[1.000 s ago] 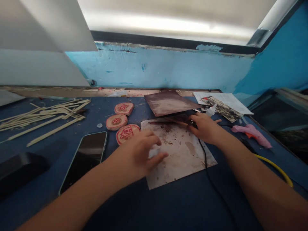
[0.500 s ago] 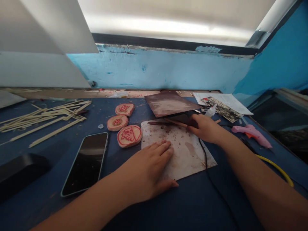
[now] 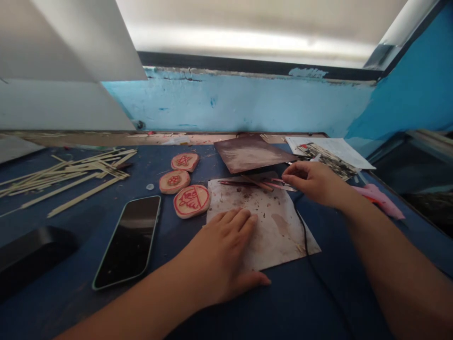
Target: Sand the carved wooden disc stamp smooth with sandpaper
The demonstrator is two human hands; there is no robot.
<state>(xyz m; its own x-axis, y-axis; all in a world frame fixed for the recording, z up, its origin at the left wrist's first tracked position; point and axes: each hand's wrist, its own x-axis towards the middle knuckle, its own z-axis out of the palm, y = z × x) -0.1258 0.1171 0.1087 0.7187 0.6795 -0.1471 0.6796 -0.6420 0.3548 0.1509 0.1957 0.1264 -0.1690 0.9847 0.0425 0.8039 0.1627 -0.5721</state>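
Note:
My left hand lies flat and open on the near left part of a stained white sheet on the blue table. My right hand hovers at the sheet's far right corner, fingers pinched on a thin pinkish strip. A dark red stick and a brown stick lie along the sheet's far edge. Three round wooden slices with red drawings sit just left of the sheet. A black cable runs across the sheet's right side under my right arm.
A phone lies face up at the left. Several pale wooden sticks are spread at far left. A dark brown board, printed papers and a pink glue gun lie behind. A black object sits near left.
My left hand came down from above the sheet and now rests flat on it. My right hand let go of the dark tool, rose slightly and pinched a thin pinkish strip.

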